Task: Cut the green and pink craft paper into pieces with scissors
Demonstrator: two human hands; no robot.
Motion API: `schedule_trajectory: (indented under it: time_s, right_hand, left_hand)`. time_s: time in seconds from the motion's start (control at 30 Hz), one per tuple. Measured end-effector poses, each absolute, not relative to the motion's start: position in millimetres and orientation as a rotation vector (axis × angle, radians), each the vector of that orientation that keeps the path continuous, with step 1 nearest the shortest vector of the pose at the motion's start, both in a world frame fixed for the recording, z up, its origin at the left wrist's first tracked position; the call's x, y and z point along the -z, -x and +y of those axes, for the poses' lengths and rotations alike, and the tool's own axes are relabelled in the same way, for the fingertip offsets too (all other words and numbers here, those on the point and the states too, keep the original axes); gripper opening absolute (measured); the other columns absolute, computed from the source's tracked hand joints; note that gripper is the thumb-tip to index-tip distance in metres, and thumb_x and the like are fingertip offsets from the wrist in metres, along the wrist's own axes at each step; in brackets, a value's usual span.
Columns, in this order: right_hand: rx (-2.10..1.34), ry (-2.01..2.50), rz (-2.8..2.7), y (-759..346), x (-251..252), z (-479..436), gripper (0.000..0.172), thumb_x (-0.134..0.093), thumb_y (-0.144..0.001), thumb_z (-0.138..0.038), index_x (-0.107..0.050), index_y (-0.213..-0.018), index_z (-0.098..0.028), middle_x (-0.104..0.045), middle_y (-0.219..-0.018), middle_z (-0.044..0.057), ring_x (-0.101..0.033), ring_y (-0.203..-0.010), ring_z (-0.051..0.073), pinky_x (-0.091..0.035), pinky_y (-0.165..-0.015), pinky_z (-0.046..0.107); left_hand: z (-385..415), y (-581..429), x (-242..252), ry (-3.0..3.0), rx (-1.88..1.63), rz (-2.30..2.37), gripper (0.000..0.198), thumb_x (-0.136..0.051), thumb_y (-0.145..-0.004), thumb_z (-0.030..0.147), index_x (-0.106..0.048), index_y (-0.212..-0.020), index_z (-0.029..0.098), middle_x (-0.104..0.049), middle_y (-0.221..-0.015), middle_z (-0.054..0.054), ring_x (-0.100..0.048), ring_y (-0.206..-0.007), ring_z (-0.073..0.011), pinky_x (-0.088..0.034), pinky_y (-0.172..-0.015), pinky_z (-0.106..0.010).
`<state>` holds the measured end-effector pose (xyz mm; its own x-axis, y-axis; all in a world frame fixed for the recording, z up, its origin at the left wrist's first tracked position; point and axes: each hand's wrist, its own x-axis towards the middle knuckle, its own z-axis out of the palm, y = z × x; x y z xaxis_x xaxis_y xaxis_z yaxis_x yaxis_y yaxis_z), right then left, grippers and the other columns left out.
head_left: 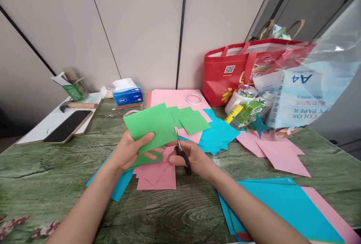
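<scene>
My left hand (132, 150) is closed on a green sheet of paper (150, 125), thumb on top, holding it tilted above the table. In my right hand (194, 157) are black-handled scissors (182, 153), fingers through the loops, and the blades meet the right edge of that green sheet. Under my hands lie pink pieces (158, 174) and a blue sheet (121, 185). Just beyond, more green pieces (191, 119) rest on a pink sheet (172, 99), with cut blue squares (218, 135) to their right.
A roll of tape (193, 98), a tissue box (128, 94), a red pencil (126, 107), and a phone (67, 125) on a white board lie behind. At right are a red bag (225, 75), a plastic A4 paper pack (304, 93), pink offcuts (279, 153), and large blue and pink sheets (290, 206).
</scene>
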<state>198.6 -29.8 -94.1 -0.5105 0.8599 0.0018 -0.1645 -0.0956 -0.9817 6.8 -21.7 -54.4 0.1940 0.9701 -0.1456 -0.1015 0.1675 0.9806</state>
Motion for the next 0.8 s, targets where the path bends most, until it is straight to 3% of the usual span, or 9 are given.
schedule_trajectory:
  time_s: [0.2,0.43,0.63,0.8]
  right_hand:
    - [-1.729,0.810,-1.394,-198.9,89.2,-31.0,0.030,-0.075,-0.056,-0.039,-0.065,-0.074,-0.017,-0.064,-0.066,0.000,-0.057,-0.061,0.013,-0.045,-0.060,0.027]
    - [-1.753,0.817,-1.361,-198.4,89.0,-31.7,0.031,-0.075,-0.056,-0.039,-0.065,-0.075,-0.017,-0.064,-0.063,-0.001,-0.059,-0.062,0.014,-0.048,-0.063,0.028]
    - [-1.750,0.790,-1.389,-198.6,90.3,-31.9,0.025,-0.070,-0.064,-0.039,-0.064,-0.075,-0.017,-0.064,-0.065,0.000,-0.059,-0.061,0.014,-0.048,-0.062,0.028]
    - [-1.757,0.772,-1.398,-199.4,92.6,-30.9,0.032,-0.072,-0.062,-0.040,-0.065,-0.083,-0.017,-0.064,-0.066,0.000,-0.058,-0.062,0.014,-0.048,-0.063,0.028]
  left_hand:
    - [-22.7,-5.9,54.3,-1.132,-0.966,1.047,0.026,-0.067,-0.071,0.028,-0.059,-0.093,0.016,-0.072,-0.080,-0.008,-0.069,-0.060,-0.0254,-0.053,-0.035,-0.026]
    - [-22.2,-5.2,54.5,-1.163,-0.944,1.042,0.022,-0.066,-0.072,0.028,-0.061,-0.089,0.017,-0.071,-0.077,-0.007,-0.068,-0.058,-0.0242,-0.051,-0.032,-0.024]
    - [-22.1,-6.2,54.6,-1.161,-0.934,1.047,0.019,-0.067,-0.070,0.029,-0.062,-0.084,0.017,-0.071,-0.073,-0.006,-0.068,-0.055,-0.0239,-0.050,-0.031,-0.024]
    - [-21.5,-5.0,55.9,-1.168,-0.914,1.031,0.020,-0.067,-0.070,0.029,-0.063,-0.086,0.017,-0.071,-0.075,-0.007,-0.068,-0.055,-0.0241,-0.049,-0.031,-0.024]
